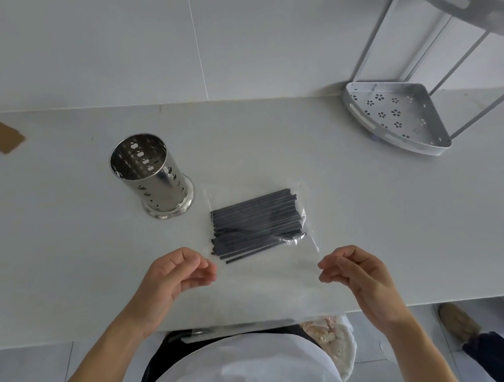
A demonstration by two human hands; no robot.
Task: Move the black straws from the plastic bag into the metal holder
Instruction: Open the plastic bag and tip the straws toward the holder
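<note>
A bundle of black straws point(256, 223) lies inside a clear plastic bag point(269, 279) flat on the white counter, in the middle of the view. The perforated metal holder point(151, 172) stands upright just left of the bag, and no straw shows inside it. My left hand point(172, 277) pinches the bag's near left corner. My right hand point(357, 272) pinches the near right corner. The bag's near edge stretches between both hands.
A grey metal corner rack point(395, 116) stands at the back right of the counter point(389, 227). A brown card point(2, 135) lies at the far left. Another person's shoe point(457, 321) is on the floor at the right.
</note>
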